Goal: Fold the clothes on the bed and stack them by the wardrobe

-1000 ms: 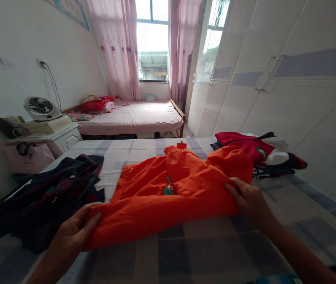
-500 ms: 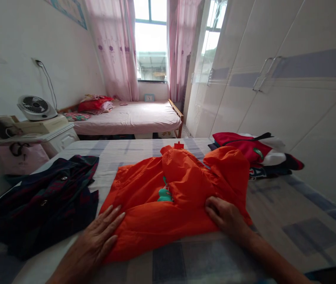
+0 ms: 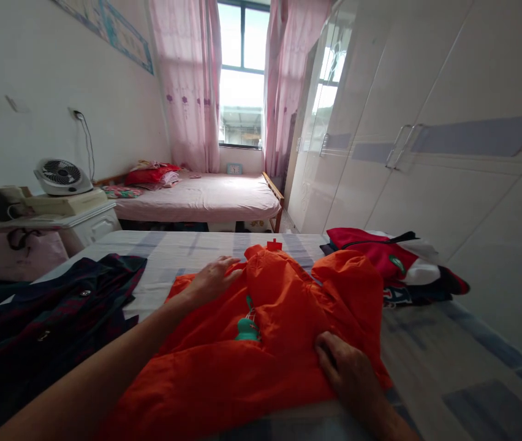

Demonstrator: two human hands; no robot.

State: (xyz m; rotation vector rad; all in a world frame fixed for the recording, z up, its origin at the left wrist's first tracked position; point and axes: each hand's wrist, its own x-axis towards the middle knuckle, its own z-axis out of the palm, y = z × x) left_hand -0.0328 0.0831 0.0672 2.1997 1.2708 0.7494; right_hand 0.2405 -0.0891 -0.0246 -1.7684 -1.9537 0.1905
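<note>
An orange jacket (image 3: 283,300) lies partly folded and rumpled in front of me, with a small green ornament (image 3: 248,329) near its middle and a little red tab (image 3: 274,245) at its far edge. Over the jacket's far left part reaches my left hand (image 3: 215,280), its fingers stretched out and open; whether they touch the cloth is hard to tell. My right hand (image 3: 346,370) rests on the near right part, fingers curled against the fabric. To the left of my left arm is a dark plaid garment (image 3: 72,306) with buttons.
Everything lies on a bed with a checked sheet (image 3: 431,343). A pile with a red and white garment (image 3: 371,251) sits at the right, beside a white wardrobe (image 3: 380,153). Farther off are a pink bed (image 3: 206,196) and a fan (image 3: 62,176) on a cabinet.
My left hand has moved from the jacket's near left edge forward to its far left part. The right hand stays on the cloth. My view has tilted up a little.
</note>
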